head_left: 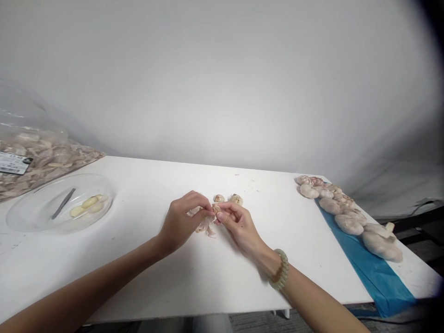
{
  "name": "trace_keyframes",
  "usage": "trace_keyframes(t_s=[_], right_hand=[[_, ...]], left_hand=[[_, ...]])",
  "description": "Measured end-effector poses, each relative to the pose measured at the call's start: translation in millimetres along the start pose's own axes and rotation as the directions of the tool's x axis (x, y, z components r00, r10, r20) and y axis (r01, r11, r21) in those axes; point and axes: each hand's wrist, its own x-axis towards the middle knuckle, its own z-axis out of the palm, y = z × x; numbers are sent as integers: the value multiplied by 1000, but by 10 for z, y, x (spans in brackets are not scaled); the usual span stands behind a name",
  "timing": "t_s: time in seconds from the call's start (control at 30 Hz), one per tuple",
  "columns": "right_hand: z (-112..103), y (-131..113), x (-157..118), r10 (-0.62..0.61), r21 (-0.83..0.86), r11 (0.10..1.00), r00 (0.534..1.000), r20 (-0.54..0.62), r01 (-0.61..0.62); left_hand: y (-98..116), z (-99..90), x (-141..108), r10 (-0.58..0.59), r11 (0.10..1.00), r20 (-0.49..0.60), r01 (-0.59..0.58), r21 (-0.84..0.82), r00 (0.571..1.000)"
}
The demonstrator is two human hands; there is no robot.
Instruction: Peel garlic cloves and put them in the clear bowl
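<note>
Near the middle of the white table, my right hand (239,225) pinches a garlic clove (216,210) that has its skin on. My left hand (185,217) meets it from the left, thumb and forefinger pressed together at the clove's edge. Whether it grips the clove or a bit of its skin is hard to see. Papery garlic skins (207,228) lie beneath and between both hands. Just beyond the fingers rest another unpeeled clove (218,198) and a partly broken garlic bulb (236,199).
On the left, a clear plastic bowl (21,222) holds several peeled cloves (90,202) and a dark, slim tool (63,203). Behind it stands a clear bag of garlic skins (52,152). Several garlic bulbs (348,224) line the right side along a blue strip (367,263).
</note>
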Motion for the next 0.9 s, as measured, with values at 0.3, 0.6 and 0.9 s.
trace_keyframes(t_s=[0.3, 0.6, 0.9], right_hand=[[29, -26, -11, 32, 79, 996, 999, 22, -34], [22, -35, -14, 41, 64, 997, 999, 12, -42], [50, -71, -14, 78, 124, 989, 997, -13, -76]], left_hand=[[-32, -34, 31, 152, 987, -115, -146, 61, 982], [-12, -23, 40, 198, 978, -102, -189, 86, 975], [-10, -20, 33, 181, 977, 3, -180, 118, 983]])
